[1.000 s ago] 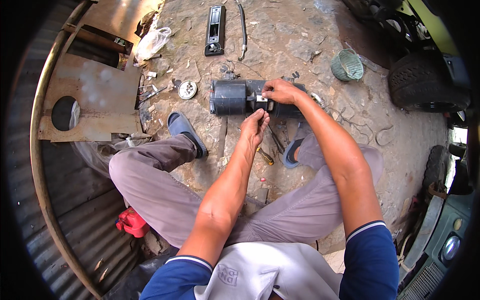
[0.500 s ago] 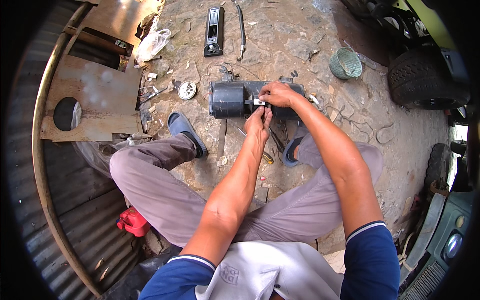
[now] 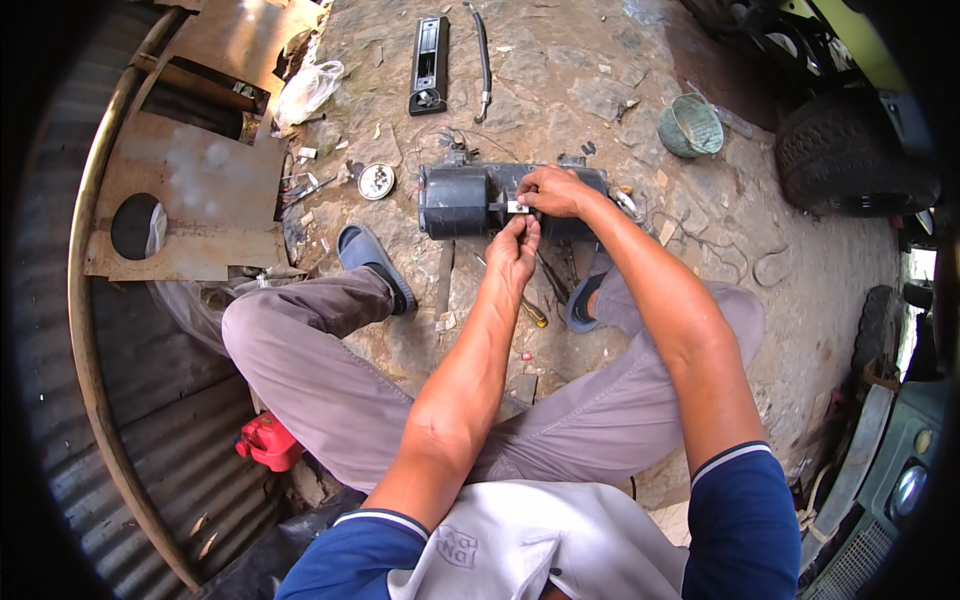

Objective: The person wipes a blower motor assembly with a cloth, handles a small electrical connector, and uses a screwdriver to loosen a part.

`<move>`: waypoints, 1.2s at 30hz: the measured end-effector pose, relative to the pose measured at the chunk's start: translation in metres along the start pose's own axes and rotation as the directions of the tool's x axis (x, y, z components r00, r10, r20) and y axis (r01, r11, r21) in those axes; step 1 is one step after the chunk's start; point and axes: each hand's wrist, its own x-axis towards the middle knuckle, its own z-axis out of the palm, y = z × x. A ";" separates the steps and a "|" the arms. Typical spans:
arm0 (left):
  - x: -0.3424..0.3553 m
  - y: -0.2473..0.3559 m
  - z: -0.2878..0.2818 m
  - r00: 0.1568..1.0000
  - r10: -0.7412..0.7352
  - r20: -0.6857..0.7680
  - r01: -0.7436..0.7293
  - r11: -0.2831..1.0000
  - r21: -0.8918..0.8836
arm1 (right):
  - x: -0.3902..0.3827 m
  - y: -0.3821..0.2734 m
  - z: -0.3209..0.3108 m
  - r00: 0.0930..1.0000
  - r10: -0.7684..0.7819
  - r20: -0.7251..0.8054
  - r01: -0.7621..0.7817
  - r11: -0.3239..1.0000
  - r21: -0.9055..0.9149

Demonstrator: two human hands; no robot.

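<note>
On the ground between my feet lies a long black plastic housing (image 3: 455,200) with a rounded left section. A small white block-like part (image 3: 517,207) sits at its middle, against the near side. My right hand (image 3: 553,190) reaches over the housing from the right, its fingers pinched at the white part's right end. Just below, my left hand (image 3: 515,252) has its thumb and fingers pressed together at the part's lower edge. Whatever small thing is between the left fingertips is too small to make out. Thin wires (image 3: 470,138) rise behind the housing.
A yellow-handled screwdriver (image 3: 535,314) lies on the near side. To the left is a round dish of small parts (image 3: 376,181). Beyond are a black slotted panel (image 3: 428,65), a black hose (image 3: 482,60) and a green basket (image 3: 690,127). A tire (image 3: 850,160) stands right.
My left hand has shifted slightly left and down, its fingers drawn closer together beneath the white part. My right hand stays at the same place.
</note>
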 end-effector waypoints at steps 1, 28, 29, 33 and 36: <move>0.001 0.000 -0.001 1.000 -0.001 -0.015 0.001 1.000 -0.006 | 0.000 -0.001 0.000 1.000 -0.007 0.000 0.007 1.000 -0.014; -0.002 -0.006 -0.012 0.996 -0.092 0.007 0.092 0.994 -0.051 | 0.000 0.001 0.003 1.000 -0.001 0.011 0.000 0.999 0.043; 0.000 -0.006 -0.014 0.995 -0.097 0.023 0.098 0.993 -0.065 | 0.002 0.001 0.004 1.000 -0.007 0.018 0.006 0.999 0.045; -0.001 -0.010 -0.022 0.991 -0.120 0.062 0.125 0.989 -0.074 | 0.007 0.005 0.009 0.997 0.066 0.036 -0.067 0.997 0.028; -0.001 -0.011 -0.022 0.987 -0.127 0.095 0.132 0.990 -0.050 | 0.010 0.003 0.006 0.996 0.081 0.046 -0.082 0.996 0.028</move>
